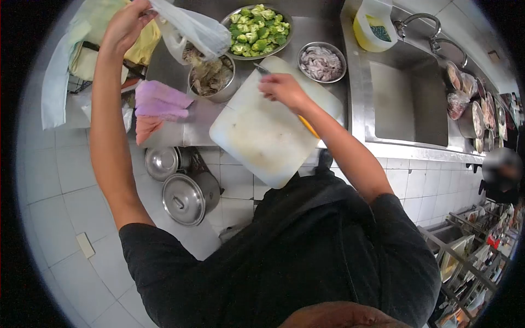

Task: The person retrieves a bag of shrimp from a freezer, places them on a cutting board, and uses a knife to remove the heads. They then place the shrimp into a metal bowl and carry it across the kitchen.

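My left hand [128, 24] is raised at the upper left, its fingers closed on a corner of a thin white plastic bag [199, 27]. The bag hangs tilted over a metal pot [227, 90], and greyish shrimp [210, 76] lie in the pot and at the bag's mouth. Over the white cutting board [262, 131], my right hand [280, 87] is wrapped round a small knife [262, 68], whose blade points up and left. Behind the board stands a bowl of cut broccoli [260, 33]. A bowl of pale sliced pieces [321, 63] is to its right.
Purple cloth [161, 100] and a pink cloth [146, 127] hang at the counter's left edge. Lidded pots [184, 199] stand below. To the right are a sink [407, 98], a yellow-and-white container [374, 27] and several filled bowls [471, 120]. A person [502, 169] is at the far right.
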Motion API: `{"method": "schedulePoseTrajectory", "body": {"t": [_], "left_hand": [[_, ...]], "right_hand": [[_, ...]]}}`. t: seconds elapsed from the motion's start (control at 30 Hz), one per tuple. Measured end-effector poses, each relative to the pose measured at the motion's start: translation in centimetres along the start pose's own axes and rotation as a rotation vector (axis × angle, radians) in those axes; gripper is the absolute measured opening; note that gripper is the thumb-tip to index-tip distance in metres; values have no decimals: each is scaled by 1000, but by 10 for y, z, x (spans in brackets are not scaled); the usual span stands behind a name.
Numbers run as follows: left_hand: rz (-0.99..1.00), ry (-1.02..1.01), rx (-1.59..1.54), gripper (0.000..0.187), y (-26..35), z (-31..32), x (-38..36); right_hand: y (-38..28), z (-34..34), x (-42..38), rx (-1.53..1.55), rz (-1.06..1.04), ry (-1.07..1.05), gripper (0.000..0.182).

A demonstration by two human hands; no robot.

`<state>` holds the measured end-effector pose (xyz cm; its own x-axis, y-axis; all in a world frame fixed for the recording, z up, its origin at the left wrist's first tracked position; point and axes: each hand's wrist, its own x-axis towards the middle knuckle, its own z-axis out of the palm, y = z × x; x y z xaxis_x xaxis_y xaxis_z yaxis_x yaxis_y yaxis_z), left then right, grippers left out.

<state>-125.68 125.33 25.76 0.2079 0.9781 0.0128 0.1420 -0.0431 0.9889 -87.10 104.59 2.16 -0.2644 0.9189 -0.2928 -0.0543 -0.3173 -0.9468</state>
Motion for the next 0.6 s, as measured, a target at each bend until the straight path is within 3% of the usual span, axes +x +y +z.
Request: {"method": "schedulePoseTrajectory", "body": {"t": [0.07,0.1,0.2,0.27,0.37,0.47,0.5,0.6], "left_hand": [[-23,4,-34,22,-1,-4,0],[41,200,-101,10,36,81,-56],[-43,176,-163,8,26,67,-57],[-133,149,-252,7,16,56,-59],[-212,70,-418,9,27,97,-95],[-235,140,-455,12,28,136,-131],[-177,22,-339,19,25,135,-135],[-223,58,-209,17,11,173,-158]], "right_hand": [[-18,50,29,53,27,-44,44],[-24,69,40,95,28,-41,43],[-32,99,56,466,47,31,38],[-23,100,61,444,26,32,26],[-12,85,56,385,42,13,17],[-18,60,34,191,26,15,20],[-15,51,28,196,16,17,23],[-7,32,13,106,9,122,27]]}}
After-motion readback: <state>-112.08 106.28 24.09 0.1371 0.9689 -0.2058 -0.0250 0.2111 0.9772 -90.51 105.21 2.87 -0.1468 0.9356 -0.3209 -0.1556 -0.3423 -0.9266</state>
